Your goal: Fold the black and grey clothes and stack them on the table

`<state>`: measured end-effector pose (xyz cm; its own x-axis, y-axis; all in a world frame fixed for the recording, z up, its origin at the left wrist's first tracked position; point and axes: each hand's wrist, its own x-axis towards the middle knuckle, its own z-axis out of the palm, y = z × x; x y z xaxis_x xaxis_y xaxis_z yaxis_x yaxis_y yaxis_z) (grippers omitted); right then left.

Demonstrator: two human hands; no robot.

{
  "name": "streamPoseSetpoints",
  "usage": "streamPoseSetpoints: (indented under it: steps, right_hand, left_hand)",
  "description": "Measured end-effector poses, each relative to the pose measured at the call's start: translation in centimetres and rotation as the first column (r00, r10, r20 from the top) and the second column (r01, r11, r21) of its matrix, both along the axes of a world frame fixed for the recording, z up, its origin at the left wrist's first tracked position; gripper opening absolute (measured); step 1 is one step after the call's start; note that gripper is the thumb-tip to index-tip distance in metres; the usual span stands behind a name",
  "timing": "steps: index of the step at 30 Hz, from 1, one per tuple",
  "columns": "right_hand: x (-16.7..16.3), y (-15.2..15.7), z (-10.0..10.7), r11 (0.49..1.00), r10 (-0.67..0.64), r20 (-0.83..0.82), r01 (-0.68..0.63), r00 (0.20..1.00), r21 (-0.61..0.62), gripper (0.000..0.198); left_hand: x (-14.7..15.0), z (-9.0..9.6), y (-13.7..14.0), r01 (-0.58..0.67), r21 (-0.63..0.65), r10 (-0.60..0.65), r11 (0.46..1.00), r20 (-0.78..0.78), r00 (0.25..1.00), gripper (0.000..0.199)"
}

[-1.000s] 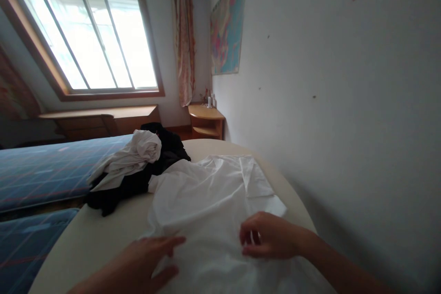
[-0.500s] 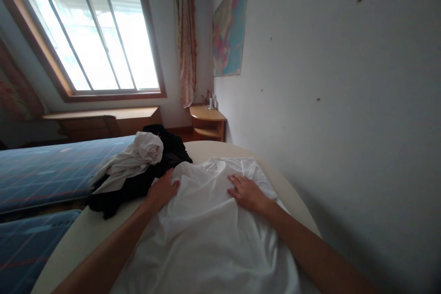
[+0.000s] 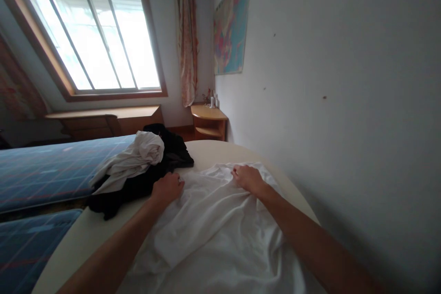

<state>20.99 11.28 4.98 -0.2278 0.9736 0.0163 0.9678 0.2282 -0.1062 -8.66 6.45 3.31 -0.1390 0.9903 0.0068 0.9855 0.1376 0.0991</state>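
Observation:
A white T-shirt (image 3: 213, 225) lies spread and wrinkled over the pale round-edged table (image 3: 217, 147), its near part running out of view at the bottom. My left hand (image 3: 168, 187) is closed on the cloth at the shirt's far left side, with the fingers curled. Further right, my right hand (image 3: 247, 178) pinches the fabric near the shirt's far edge. Folds run diagonally across the cloth between and below my hands. Both forearms reach in from the lower corners over the shirt.
Dark clothes (image 3: 172, 147) and a crumpled light garment (image 3: 144, 149) lie at the table's left, against a blue plaid mattress (image 3: 51, 170). The white wall (image 3: 327, 147) runs close along the right. A small corner shelf (image 3: 208, 117) stands behind the table.
Both hands have gone from lying flat with fingers spread to gripping the cloth. My right hand is slightly farther forward. New diagonal folds cross the shirt.

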Motion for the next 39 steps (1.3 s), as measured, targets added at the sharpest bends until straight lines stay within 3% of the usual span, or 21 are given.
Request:
streamPoseSetpoints:
  steps: [6, 12, 16, 19, 22, 26, 31, 34, 36, 39]
  right_hand:
    - [-1.6, 4.6, -1.4, 0.999, -0.037, -0.045, 0.038, 0.998, 0.008, 0.035]
    - [-2.2, 7.1, -2.8, 0.997, -0.082, -0.112, 0.080, 0.990, -0.025, 0.023]
    - [-2.4, 8.6, -2.6, 0.986, -0.150, -0.207, 0.160, 0.967, 0.036, 0.037]
    - [-2.2, 9.3, -2.5, 0.990, -0.092, -0.275, 0.118, 0.957, 0.079, 0.041]
    - [-1.8, 9.1, -3.3, 0.997, 0.016, -0.293, 0.008, 0.956, 0.081, 0.042]
    - [-0.8, 7.4, -4.7, 0.994, 0.093, -0.244, -0.077, 0.965, 0.074, 0.045]
    - [0.8, 4.6, -4.6, 0.990, 0.012, -0.168, 0.012, 0.986, 0.141, 0.057]
    - [2.0, 3.3, -3.6, 0.975, -0.154, -0.107, 0.169, 0.982, 0.144, 0.071]
    - [2.8, 2.7, -3.3, 0.966, -0.242, -0.070, 0.247, 0.968, 0.078, 0.078]
    - [3.8, 2.2, -3.8, 0.970, -0.242, -0.079, 0.242, 0.967, -0.014, 0.075]
  left_hand:
    - [0.5, -0.1, 1.0, 0.005, 0.009, -0.006, 1.000, 0.052, 0.999, 0.023]
    - [-0.8, 2.2, 0.8, 0.086, 0.017, -0.087, 0.996, 0.155, 0.984, 0.016]
    - [-1.6, 4.0, 2.1, 0.079, 0.155, -0.101, 0.985, 0.137, 0.985, 0.019]
    - [-1.4, 4.3, 3.3, 0.079, 0.277, -0.116, 0.957, 0.117, 0.986, 0.032]
    - [-0.2, 2.6, 3.5, 0.103, 0.315, -0.141, 0.944, 0.100, 0.985, 0.044]
    - [2.0, -1.7, 2.1, 0.162, 0.319, -0.193, 0.934, 0.066, 0.979, 0.050]
    - [2.7, -6.0, 1.0, 0.165, 0.172, -0.162, 0.971, -0.029, 0.986, 0.056]
    - [1.9, -6.7, 1.2, 0.162, 0.110, -0.156, 0.981, -0.060, 0.986, 0.059]
    - [1.2, -6.5, 1.5, 0.186, 0.080, -0.180, 0.979, -0.070, 0.981, 0.059]
    - [0.8, -5.8, 1.8, 0.188, 0.052, -0.183, 0.981, -0.079, 0.980, 0.058]
